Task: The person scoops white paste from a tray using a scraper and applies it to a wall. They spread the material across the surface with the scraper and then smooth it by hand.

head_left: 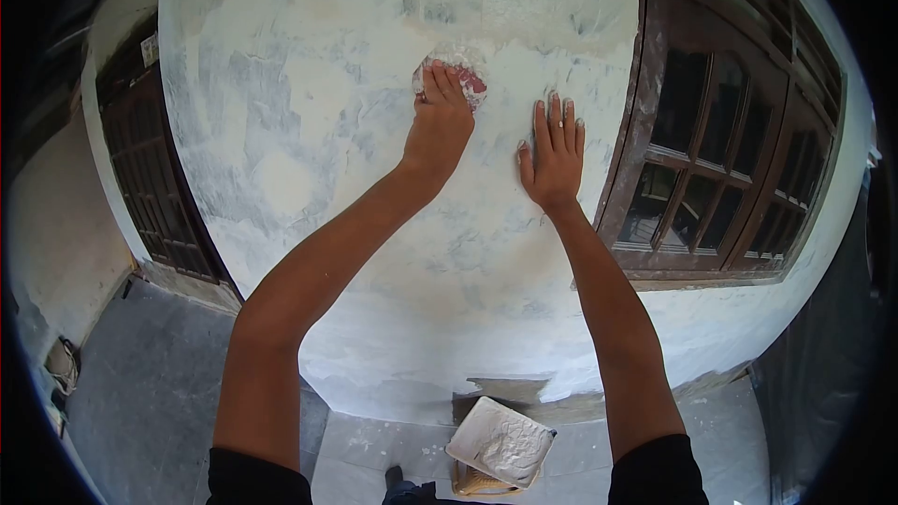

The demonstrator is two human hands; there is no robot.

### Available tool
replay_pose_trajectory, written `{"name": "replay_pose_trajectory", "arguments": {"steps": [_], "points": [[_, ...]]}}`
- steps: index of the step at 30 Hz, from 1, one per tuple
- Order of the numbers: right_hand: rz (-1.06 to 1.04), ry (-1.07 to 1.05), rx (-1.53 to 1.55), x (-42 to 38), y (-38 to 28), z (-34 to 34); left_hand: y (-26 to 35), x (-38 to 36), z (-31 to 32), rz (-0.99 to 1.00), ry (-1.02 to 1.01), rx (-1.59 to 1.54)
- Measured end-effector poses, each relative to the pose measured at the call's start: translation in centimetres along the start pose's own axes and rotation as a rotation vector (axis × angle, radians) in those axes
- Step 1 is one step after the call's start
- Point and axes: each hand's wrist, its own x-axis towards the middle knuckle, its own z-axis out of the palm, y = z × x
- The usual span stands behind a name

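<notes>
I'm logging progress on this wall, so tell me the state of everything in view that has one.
Left hand: bent over the red tool
Red tool: smeared white, against the wall
Right hand: open, palm side to the wall
Wall: patchily coated, white over grey
Tray: holding white paste
Window: seems shut
Floor: white-spotted

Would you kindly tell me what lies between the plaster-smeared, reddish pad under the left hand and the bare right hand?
In the head view, only patchy off-white wall lies between the pad and the right hand.
</notes>
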Motion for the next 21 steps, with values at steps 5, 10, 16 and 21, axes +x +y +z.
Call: {"name": "replay_pose_trajectory", "arguments": {"steps": [5, 10, 16, 21], "points": [[0.027, -0.019, -0.028, -0.4, -0.2, 0.2, -1.4, -1.6, -3.1, 0.041, -0.041, -0.107], [0.029, -0.024, -0.034, -0.4, -0.2, 0.2, -4.8, 5.4, -4.5, -0.138, 0.214, -0.091], [0.032, -0.03, -0.033, -0.4, -0.2, 0.1, -3.6, 14.6, -1.0, -0.23, 0.422, -0.084], [0.014, -0.004, -0.017, -0.4, -0.1, 0.0, -1.0, 14.4, 1.0, -0.192, 0.324, 0.056]]}}
